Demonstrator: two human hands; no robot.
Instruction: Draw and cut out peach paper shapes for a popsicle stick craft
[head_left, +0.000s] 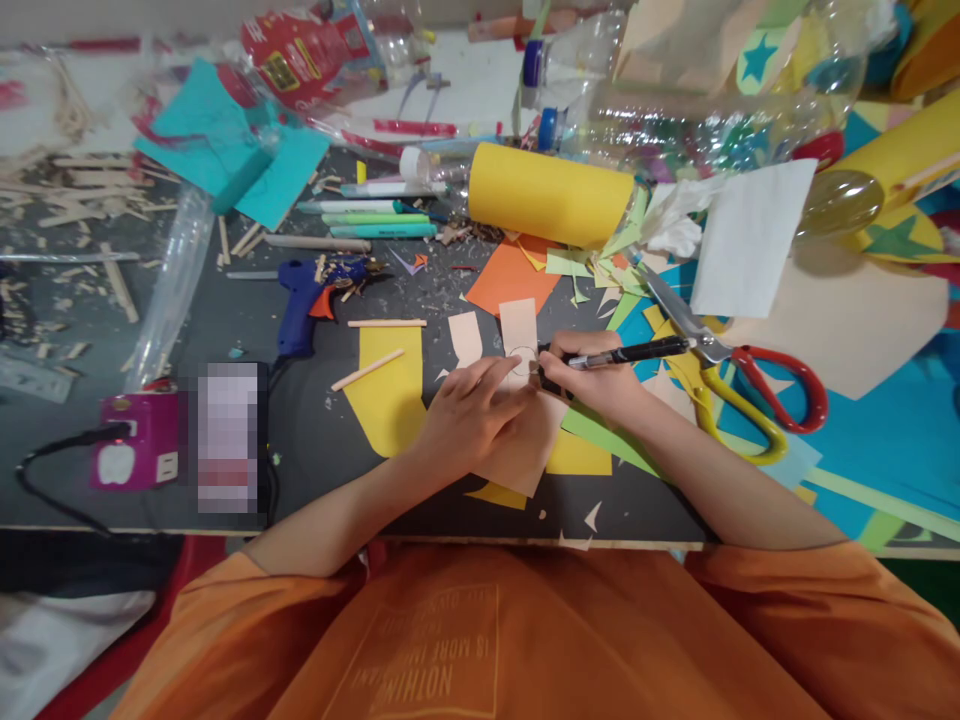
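My right hand [589, 375] grips a black pen [649, 349], its tip pointing left at the edge of a small pale round shape [523, 361]. Whether this is a loose disc or a drawn circle I cannot tell. My left hand [472, 410] lies over the peach paper [525, 465], its fingers stretched out and an index fingertip touching the round shape. A peach strip [518, 318] sticks up beyond the fingers. Left of it is a small cut peach piece [466, 338]. A yellow paper piece [394, 400] with two thin wooden sticks on it lies beside my left hand.
Large scissors [705, 345] with red and yellow handles lie open at the right. A blue glue gun [300, 300] is at the left, near a phone [227, 438] and a purple power block [139, 440]. A yellow cylinder [551, 195], plastic bottles [660, 125] and several markers lie behind.
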